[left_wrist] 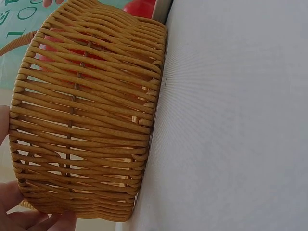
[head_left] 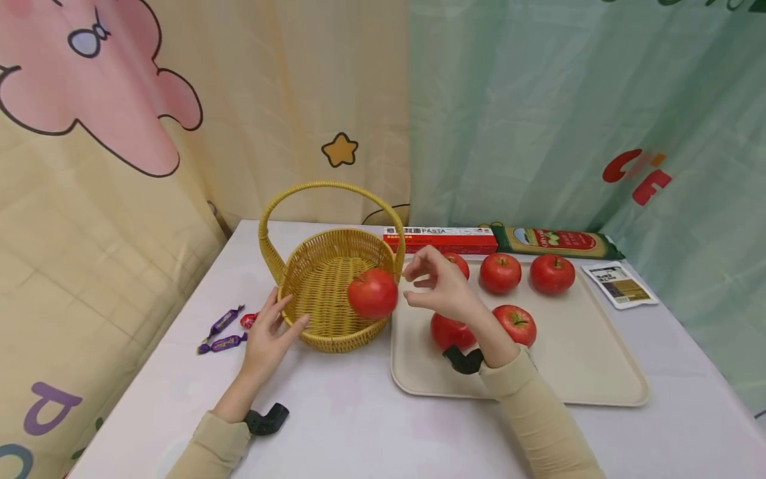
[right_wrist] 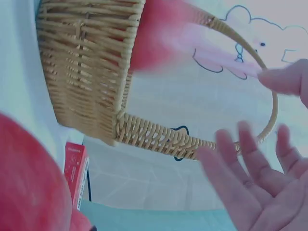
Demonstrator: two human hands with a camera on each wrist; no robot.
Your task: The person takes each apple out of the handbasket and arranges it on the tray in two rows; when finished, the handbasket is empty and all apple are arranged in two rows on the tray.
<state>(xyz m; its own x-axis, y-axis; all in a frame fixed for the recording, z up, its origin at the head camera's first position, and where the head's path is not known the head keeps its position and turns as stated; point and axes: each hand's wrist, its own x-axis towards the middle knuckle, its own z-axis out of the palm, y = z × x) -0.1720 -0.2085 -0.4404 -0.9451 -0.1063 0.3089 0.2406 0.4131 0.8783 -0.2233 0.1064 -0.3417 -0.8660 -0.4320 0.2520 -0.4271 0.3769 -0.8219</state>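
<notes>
A red apple (head_left: 372, 293) is at the right rim of the yellow wicker basket (head_left: 326, 342); it looks blurred above the rim in the right wrist view. My right hand (head_left: 441, 283) is just right of it, apart from it, with bent, spread fingers holding nothing. At the basket's left front, my left hand (head_left: 267, 339) touches the rim and side wall with spread fingers and thumb. In the left wrist view its fingertips (left_wrist: 65, 220) lie against the woven wall. Several red apples, one of them a front apple (head_left: 514, 324), sit on the beige tray (head_left: 574, 372).
Behind the tray lie a red pasta box (head_left: 443, 241) and a green pasta packet (head_left: 556, 242). A white pouch (head_left: 620, 285) is at the tray's right. Purple-wrapped candies (head_left: 226, 343) and a red candy (head_left: 248, 320) lie left of the basket. The tall handle (head_left: 329, 184) arches over the basket.
</notes>
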